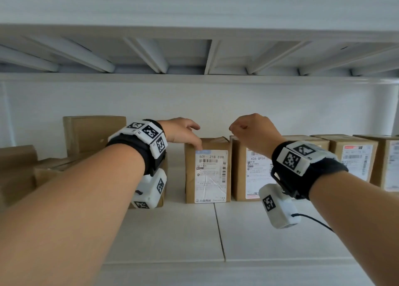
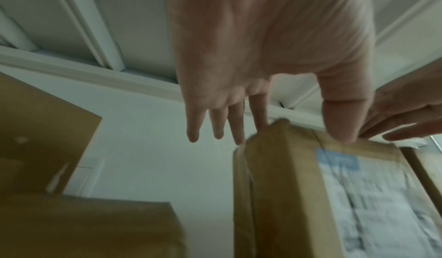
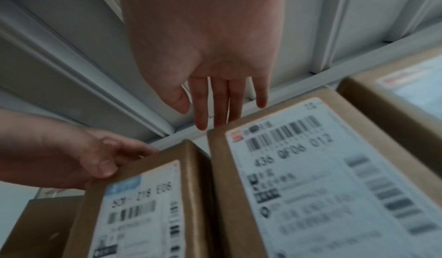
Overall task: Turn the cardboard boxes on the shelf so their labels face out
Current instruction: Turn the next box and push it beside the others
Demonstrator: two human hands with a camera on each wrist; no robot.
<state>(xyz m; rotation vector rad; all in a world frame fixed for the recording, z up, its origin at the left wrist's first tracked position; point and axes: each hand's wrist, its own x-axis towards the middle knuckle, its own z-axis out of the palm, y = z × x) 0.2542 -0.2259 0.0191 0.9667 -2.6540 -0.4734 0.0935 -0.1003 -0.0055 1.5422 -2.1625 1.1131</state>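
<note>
A cardboard box [image 1: 208, 173] stands upright mid-shelf, its white label "501-Z18 E08" facing out. My left hand [image 1: 195, 137] is at its top left corner. The thumb [image 2: 342, 126] rests on the front top edge, and the straight fingers [image 2: 235, 126] reach over and past the top. To its right stands a second box [image 1: 254, 169] with the label "436 QF06" outward. My right hand [image 1: 236, 128] hovers above this box's top edge. Its fingers [image 3: 222, 107] hang relaxed and hold nothing.
More boxes with labels outward [image 1: 354, 158] line the shelf to the right. At the left are plain brown boxes, one tall [image 1: 92, 134] and low ones [image 1: 17, 171]. The white shelf board [image 1: 216, 231] runs in front. The upper shelf's ribs [image 1: 194, 54] are close overhead.
</note>
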